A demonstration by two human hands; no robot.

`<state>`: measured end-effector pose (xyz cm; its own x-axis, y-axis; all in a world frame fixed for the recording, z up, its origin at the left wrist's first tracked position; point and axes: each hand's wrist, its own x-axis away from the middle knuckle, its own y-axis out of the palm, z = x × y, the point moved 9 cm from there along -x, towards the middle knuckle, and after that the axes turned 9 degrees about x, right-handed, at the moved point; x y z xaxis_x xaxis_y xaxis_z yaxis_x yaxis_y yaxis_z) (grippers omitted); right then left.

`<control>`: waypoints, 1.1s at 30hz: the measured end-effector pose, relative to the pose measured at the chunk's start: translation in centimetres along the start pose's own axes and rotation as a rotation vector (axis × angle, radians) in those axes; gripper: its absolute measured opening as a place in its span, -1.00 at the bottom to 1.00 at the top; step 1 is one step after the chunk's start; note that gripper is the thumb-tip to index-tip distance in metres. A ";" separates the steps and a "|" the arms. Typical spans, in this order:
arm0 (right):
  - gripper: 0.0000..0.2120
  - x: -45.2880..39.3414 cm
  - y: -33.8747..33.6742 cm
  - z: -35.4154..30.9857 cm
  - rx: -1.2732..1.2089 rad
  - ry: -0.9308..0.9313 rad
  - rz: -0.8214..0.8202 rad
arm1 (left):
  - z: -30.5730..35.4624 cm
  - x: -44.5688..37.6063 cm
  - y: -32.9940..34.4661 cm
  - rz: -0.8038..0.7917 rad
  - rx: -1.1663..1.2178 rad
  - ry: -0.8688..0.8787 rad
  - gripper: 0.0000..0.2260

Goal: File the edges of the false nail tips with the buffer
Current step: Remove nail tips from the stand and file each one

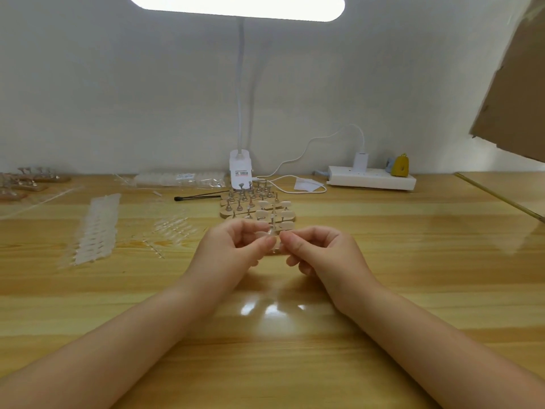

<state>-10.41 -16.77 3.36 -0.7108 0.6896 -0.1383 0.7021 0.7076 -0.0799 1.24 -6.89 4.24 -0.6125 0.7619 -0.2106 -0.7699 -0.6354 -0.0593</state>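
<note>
Room: pale grey wall behind a glossy, wood-grained desk (383, 290); a bright lamp head (236, 4) hangs over it on a white neck, so the light falls straight onto the work.
Head view, landmark: the lamp base (240, 172), a white block standing at the back edge of the desk.
Nail stand: the wooden rack (250, 203) sits just in front of the lamp base, its small metal pegs upright; cream, oval false nail tips (269, 215) sit on the pegs on its near right side, raised off the wood, probably so their edges can be reached.
Left hand: the left hand (236, 246) is in front of the lamp base, nearer than the rack, fingers curled, thumb and forefinger pinching a clear strip of tips (272, 237).
Right hand: the right hand (321, 249) faces it, fingertips pinched at the same strip; I judge the two are separating or steadying a tip, held up under the light for a better look.
Strip: thin, transparent plastic, hard to make out against the rack behind it.
Buffer: none can be picked out in either hand, so filing seems not yet begun.
Spare tips: rows of clear tips (97, 228) lie left of the lamp base and nearer, beside crinkled clear wrapping.
Brush: a slim dark tool (200, 197) lies just left of the rack.
Power strip: a white block (371, 178) right of the lamp base, cable (306, 143) looping back to it.
Cardboard: a brown sheet (516, 98) leans in far right.
</note>
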 end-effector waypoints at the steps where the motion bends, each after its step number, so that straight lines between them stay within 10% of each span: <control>1: -0.90 0.0 -0.1 0.0 0.023 -0.003 0.010 | -0.2 0.0 0.0 -0.002 0.040 -0.026 -0.83; 10: -0.94 1.0 0.4 -1.7 0.383 -0.199 0.057 | 3.1 1.4 0.0 0.075 -0.446 0.371 -0.93; 27: -0.93 0.2 -0.3 -1.8 0.423 -0.154 0.023 | 2.0 0.7 -0.1 0.049 -0.304 0.252 -0.92; 33: -0.91 1.5 0.4 -4.1 0.680 -0.445 0.093 | 2.5 1.4 0.1 0.099 -0.506 0.300 -0.94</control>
<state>-11.35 -14.84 7.14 -0.6654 0.5138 -0.5416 0.7315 0.3038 -0.6105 -0.17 -5.56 6.35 -0.5427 0.6743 -0.5008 -0.4859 -0.7383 -0.4677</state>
